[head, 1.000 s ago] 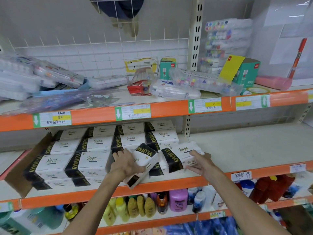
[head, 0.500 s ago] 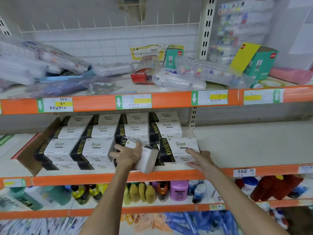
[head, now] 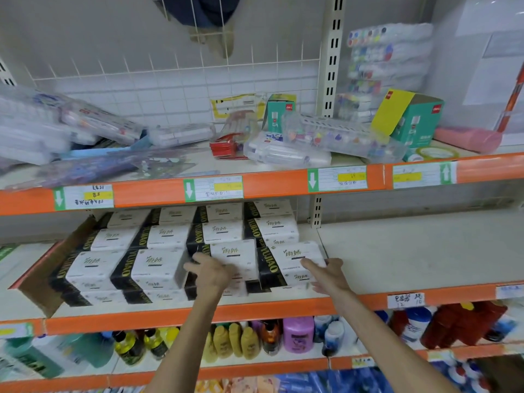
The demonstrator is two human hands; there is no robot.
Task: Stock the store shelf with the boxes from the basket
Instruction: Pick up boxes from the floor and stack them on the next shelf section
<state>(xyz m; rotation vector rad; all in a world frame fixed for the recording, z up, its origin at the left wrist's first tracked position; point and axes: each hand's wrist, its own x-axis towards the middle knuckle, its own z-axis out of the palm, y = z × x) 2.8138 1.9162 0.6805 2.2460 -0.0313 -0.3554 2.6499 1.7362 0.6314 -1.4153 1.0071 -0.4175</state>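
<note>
Black-and-white tissue boxes (head: 158,268) fill the left half of the middle shelf (head: 411,251) in stacked rows. My left hand (head: 209,275) rests with spread fingers against the front of one front-row box (head: 235,255), which sits upright in the row. My right hand (head: 326,272) lies flat against the lower right corner of the rightmost box (head: 295,259), fingers stretched out. Neither hand wraps around a box. The basket is out of view.
A brown cardboard flap (head: 48,276) borders the boxes on the left. The upper shelf (head: 283,188) carries marker packs and green boxes. Bottles (head: 297,333) stand on the shelf below. Bare shelf board lies to the right of the boxes.
The tilted box my left hand held has turned upright and slid into the gap in the front row. My right hand stayed against the rightmost box.
</note>
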